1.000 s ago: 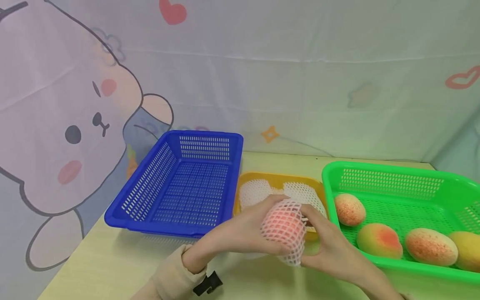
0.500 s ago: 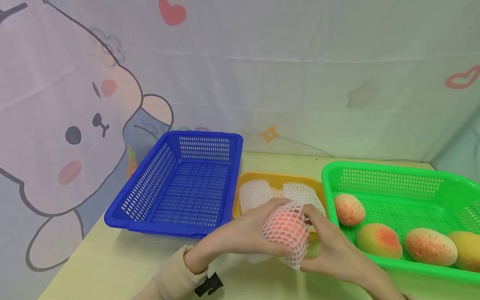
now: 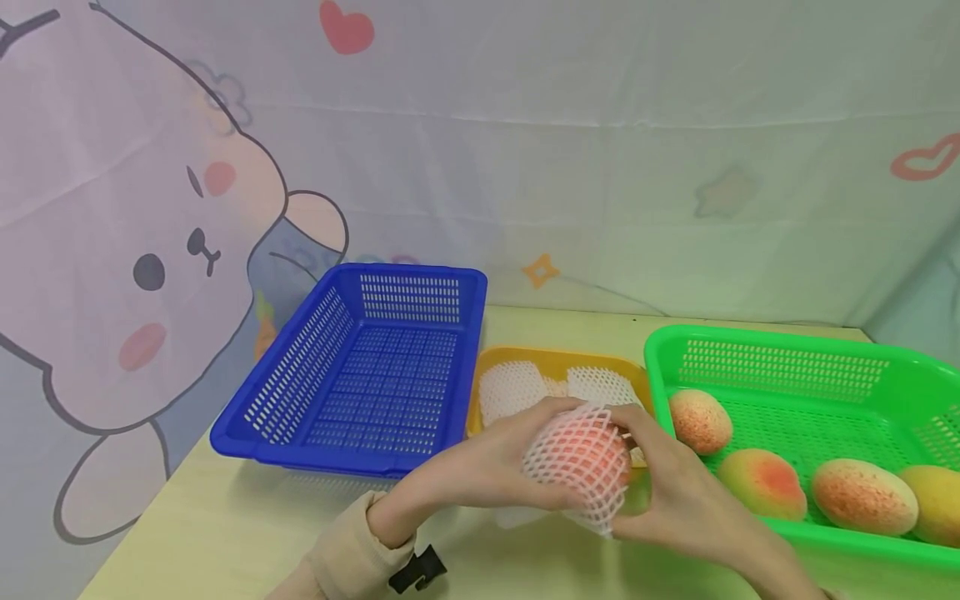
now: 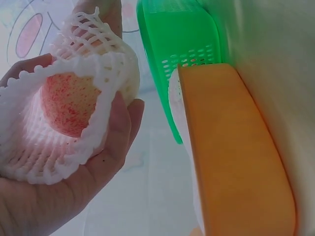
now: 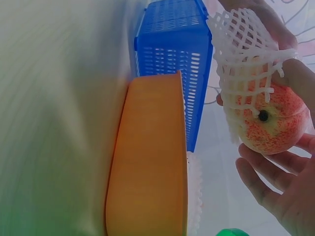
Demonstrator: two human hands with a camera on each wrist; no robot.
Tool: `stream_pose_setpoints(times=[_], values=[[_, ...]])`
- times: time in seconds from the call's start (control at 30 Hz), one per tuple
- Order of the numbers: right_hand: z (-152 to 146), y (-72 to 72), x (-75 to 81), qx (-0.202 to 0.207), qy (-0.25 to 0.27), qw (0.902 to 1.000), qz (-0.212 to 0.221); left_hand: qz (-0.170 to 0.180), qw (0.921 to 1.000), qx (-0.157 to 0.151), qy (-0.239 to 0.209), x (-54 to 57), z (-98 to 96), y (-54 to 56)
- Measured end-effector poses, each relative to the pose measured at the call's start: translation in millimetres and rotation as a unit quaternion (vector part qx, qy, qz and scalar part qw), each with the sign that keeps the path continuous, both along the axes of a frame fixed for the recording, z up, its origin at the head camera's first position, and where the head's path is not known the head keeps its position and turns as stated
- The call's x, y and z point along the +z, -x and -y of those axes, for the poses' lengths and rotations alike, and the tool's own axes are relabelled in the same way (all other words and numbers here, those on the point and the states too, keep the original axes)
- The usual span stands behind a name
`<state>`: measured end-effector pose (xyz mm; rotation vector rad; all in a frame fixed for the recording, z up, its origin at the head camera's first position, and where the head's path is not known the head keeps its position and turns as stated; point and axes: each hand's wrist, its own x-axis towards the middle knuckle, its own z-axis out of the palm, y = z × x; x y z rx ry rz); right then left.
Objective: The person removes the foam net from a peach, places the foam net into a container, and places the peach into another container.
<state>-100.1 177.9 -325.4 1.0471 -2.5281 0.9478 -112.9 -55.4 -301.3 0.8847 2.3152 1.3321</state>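
In the head view, a red-speckled apple (image 3: 619, 463) sits partly inside a white foam fruit net (image 3: 558, 454), above the table's front. My left hand (image 3: 480, 467) grips the netted side, thumb in front and fingers behind. From the right, my right hand (image 3: 678, 496) holds the net's edge and the apple between thumb and fingers. In the right wrist view, the bare end of the apple (image 5: 275, 123) shows a dark stem spot, with the net (image 5: 246, 64) around its other side. The left wrist view looks into the net's open mouth, where the apple (image 4: 71, 105) shows speckled skin.
Behind the hands lies a yellow tray (image 3: 555, 357) with white foam nets (image 3: 510, 390). A blue basket (image 3: 382, 383) stands left. The green basket (image 3: 787, 417) at right holds several fruits, among them a red-and-green mango (image 3: 761, 483). A printed cloth hangs behind.
My right hand has shifted slightly to the right. More of the apple's right side now bulges out of the net. The left hand stays almost in place.
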Motion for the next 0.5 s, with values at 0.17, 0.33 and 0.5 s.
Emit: stream_pose_setpoints(times=[0.17, 0.33, 0.5], values=[[-3.7, 1.4, 0.6, -0.017, -0.004, 0.9998, -0.013, -0.020, 0.9997, 0.006, 0.008, -0.9, 1.3, 0.8], [-7.3, 2.8, 1.5, -0.029, -0.003, 0.9992, -0.027, -0.045, 0.9989, 0.009, 0.007, 0.7, 2.7, 0.7], [-10.3, 4.4, 5.1, -0.022, 0.006, 0.9996, -0.015, -0.057, 0.9980, 0.026, 0.008, 4.2, 4.0, 0.7]])
